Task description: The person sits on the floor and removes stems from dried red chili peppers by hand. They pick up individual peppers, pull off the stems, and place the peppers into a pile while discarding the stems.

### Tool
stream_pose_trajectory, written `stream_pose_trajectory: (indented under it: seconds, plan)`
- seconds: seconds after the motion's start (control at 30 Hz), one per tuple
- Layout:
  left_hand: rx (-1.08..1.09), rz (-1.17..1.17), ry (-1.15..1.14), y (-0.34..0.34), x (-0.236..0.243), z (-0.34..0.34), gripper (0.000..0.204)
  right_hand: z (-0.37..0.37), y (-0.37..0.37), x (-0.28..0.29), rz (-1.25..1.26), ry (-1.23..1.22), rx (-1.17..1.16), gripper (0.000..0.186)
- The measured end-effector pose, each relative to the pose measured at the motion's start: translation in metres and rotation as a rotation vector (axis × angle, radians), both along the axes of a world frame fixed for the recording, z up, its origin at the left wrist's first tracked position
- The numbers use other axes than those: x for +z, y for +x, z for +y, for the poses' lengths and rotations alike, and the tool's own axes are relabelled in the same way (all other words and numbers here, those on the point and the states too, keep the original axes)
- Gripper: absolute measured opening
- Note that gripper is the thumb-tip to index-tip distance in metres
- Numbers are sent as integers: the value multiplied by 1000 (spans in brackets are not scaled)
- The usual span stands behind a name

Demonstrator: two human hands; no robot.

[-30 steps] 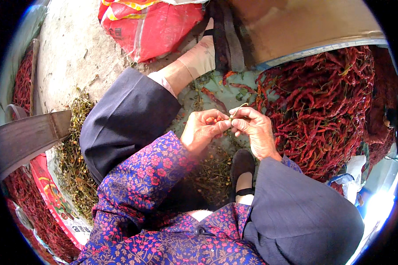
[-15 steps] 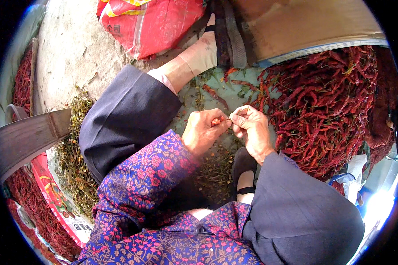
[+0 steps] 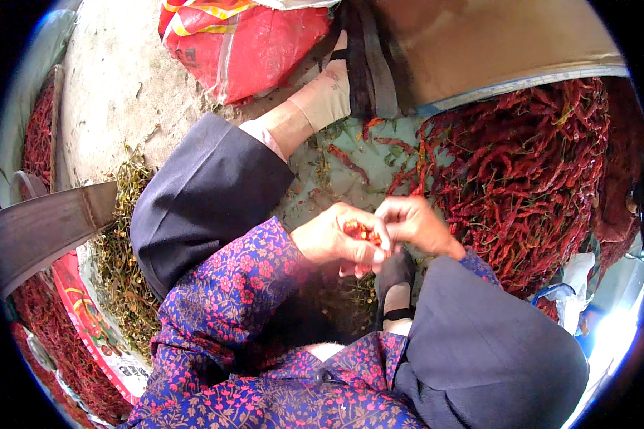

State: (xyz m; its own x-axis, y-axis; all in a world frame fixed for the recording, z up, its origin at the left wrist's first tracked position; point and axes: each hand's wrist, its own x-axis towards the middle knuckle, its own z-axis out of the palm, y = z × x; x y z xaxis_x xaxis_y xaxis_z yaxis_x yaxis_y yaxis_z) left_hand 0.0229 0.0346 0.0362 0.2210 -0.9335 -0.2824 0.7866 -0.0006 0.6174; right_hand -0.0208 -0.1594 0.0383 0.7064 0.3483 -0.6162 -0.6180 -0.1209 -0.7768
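Low in front of me, my left hand (image 3: 340, 239) curls round a small clutch of orange-red chili bits (image 3: 361, 230), its fingers blurred by motion. Just to its right, my right hand (image 3: 418, 222) has bent fingers pinched against the tips of the left; what is between them is hidden and smeared. Loose dried chilies (image 3: 348, 161) lie on the pale green floor covering beyond both hands. A large heap of dark red dried chilies (image 3: 522, 186) fills the space to the right.
A heap of dry green-brown stalks (image 3: 122, 264) and a grey-brown strip (image 3: 50, 229) are at left, with more chilies (image 3: 68, 357). A red sack (image 3: 243, 53) lies ahead, brown board (image 3: 494, 36) at upper right. My bent legs flank the hands.
Both hands have dropped toward my body and shifted rightward, now blurred. The thin pale stem that showed at my right fingertips a second ago no longer shows.
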Motion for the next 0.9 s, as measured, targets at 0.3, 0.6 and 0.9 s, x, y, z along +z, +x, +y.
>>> stream_pose_trajectory:
  seconds: [0.3, 0.6, 0.9]
  plan:
    - [125, -212, -67, -7, -14, -8, 22, 25, 56, -23, -895, -687, 228, 18]
    - [581, 96, 293, -4, -28, -15, 13, 12, 57, -49, -788, -812, 78, 13]
    - [772, 143, 219, -5, -24, -15, 16, 43, 8, 5, -212, -248, -280, 15]
